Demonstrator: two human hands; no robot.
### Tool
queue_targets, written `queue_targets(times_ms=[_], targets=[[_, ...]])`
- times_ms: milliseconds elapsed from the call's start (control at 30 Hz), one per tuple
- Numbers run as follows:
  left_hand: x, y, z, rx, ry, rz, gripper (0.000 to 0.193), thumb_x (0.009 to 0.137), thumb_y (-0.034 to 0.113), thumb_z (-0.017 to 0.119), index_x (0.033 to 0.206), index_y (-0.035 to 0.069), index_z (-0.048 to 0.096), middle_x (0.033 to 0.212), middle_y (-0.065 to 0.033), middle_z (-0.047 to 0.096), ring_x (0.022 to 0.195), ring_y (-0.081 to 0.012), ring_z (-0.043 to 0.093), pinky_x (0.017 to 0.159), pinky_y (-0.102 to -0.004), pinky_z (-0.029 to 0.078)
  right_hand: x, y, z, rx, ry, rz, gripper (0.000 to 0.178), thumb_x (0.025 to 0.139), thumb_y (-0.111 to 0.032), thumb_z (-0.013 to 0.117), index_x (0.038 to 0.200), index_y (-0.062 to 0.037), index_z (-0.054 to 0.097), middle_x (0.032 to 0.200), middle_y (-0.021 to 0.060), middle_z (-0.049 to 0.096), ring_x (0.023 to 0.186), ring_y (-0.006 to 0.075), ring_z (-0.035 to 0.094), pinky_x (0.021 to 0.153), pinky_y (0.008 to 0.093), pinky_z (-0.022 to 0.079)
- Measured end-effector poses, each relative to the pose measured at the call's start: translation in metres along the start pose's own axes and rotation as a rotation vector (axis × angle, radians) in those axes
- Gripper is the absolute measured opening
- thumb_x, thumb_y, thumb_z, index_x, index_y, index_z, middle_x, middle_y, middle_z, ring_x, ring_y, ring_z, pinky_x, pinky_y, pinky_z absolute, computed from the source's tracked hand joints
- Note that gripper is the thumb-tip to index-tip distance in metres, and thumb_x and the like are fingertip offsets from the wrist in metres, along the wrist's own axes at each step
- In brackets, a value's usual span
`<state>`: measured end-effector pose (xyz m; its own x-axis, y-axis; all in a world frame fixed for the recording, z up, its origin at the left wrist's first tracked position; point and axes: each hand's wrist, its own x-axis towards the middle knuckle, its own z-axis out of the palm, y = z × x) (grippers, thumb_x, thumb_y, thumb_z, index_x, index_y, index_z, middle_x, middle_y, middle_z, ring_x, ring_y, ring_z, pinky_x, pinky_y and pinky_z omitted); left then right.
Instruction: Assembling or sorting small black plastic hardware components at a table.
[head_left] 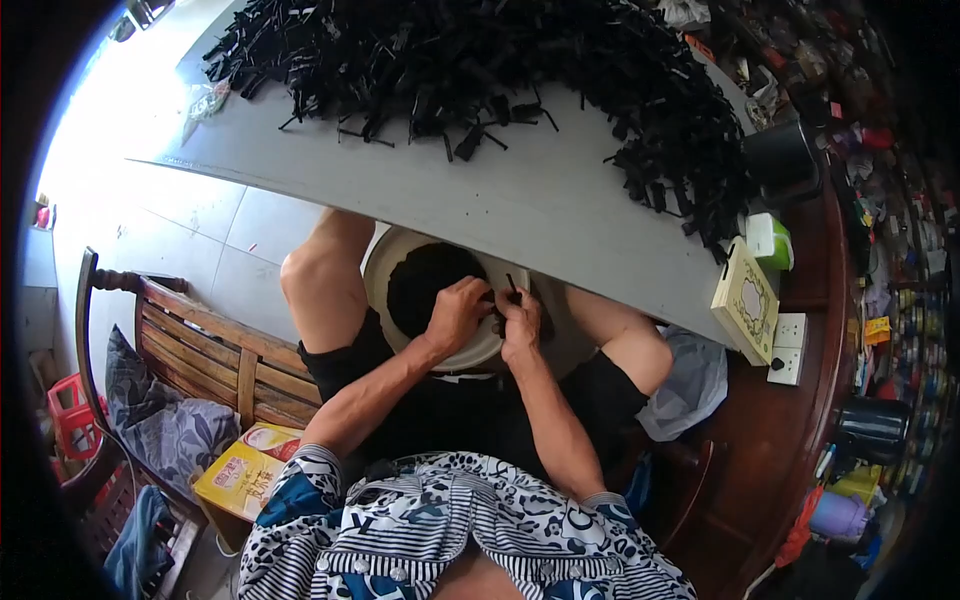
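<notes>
My left hand and my right hand meet over a round cream-white tub between my knees. Inside the tub lies a dark mass of small black pieces. A small black piece with a thin stem sticks up from the closed fingers of my right hand. The left fingers are bent into a pinch beside it; whatever lies between them is hidden. Beyond the hands, a large heap of similar black pieces covers the far part of the grey table.
The table's near edge slants over my knees. At right, a cream box and a white power strip stand by a grey plastic bag. On the left are a wooden bench, a patterned cushion and a yellow carton.
</notes>
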<state>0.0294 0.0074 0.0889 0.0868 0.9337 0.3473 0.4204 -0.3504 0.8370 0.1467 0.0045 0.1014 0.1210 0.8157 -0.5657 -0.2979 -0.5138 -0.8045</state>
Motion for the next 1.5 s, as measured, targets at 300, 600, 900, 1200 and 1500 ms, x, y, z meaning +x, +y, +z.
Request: queue_targets(times_ms=[300,600,900,1200,1500], targets=[[0.013,-0.014,-0.010,-0.865,-0.482,-0.596,0.017,0.072,0.008,0.058,0.085,0.002,0.049,0.067,-0.0001,0.050,0.060,-0.0092,0.048,0.057,-0.0194,0.040,0.003,0.010,-0.016,0.238,-0.182,0.029,0.012,0.079,-0.019,0.055,0.080,-0.0078,0.053,0.065,-0.0010,0.050,0.052,0.0087,0.044,0.041,0.0221,0.032],[0.004,-0.011,-0.007,-0.940,-0.372,-0.754,0.013,0.069,0.003,0.059,0.074,0.006,0.047,0.060,0.0008,0.046,0.054,-0.0082,0.042,0.052,-0.0204,0.034,0.003,0.029,-0.011,0.159,-0.129,-0.108,0.011,0.080,-0.018,0.054,0.088,-0.0102,0.053,0.071,-0.0018,0.050,0.057,0.0087,0.045,0.041,0.0213,0.032],[0.004,-0.023,-0.010,-1.001,-0.491,-0.718,0.012,0.074,0.011,0.058,0.073,0.005,0.048,0.063,-0.0004,0.047,0.051,-0.0078,0.040,0.045,-0.0209,0.030,0.005,0.013,-0.020,-0.274,-0.242,-0.411,0.016,0.075,-0.010,0.061,0.088,-0.0052,0.054,0.074,-0.0022,0.052,0.057,0.0043,0.043,0.045,0.0173,0.033],[-0.002,-0.026,-0.003,-1.121,-0.473,-0.904,0.017,0.084,0.022,0.047,0.073,0.009,0.045,0.061,0.0005,0.042,0.048,-0.0077,0.037,0.042,-0.0199,0.028,0.005,0.023,-0.013,-0.348,-0.173,-0.461,0.018,0.069,0.001,0.061,0.082,0.0001,0.050,0.073,-0.0005,0.051,0.067,0.0070,0.045,0.061,0.0210,0.039],[-0.005,-0.020,0.002,-1.030,-0.192,-0.948,0.017,0.082,0.016,0.046,0.065,0.011,0.046,0.056,0.0031,0.042,0.045,-0.0075,0.036,0.041,-0.0209,0.027,-0.017,0.014,0.010,-0.749,-0.025,-0.667,0.019,0.066,0.002,0.059,0.080,0.0025,0.045,0.072,0.0158,0.050,0.068,0.0300,0.050,0.061,0.0325,0.040]])
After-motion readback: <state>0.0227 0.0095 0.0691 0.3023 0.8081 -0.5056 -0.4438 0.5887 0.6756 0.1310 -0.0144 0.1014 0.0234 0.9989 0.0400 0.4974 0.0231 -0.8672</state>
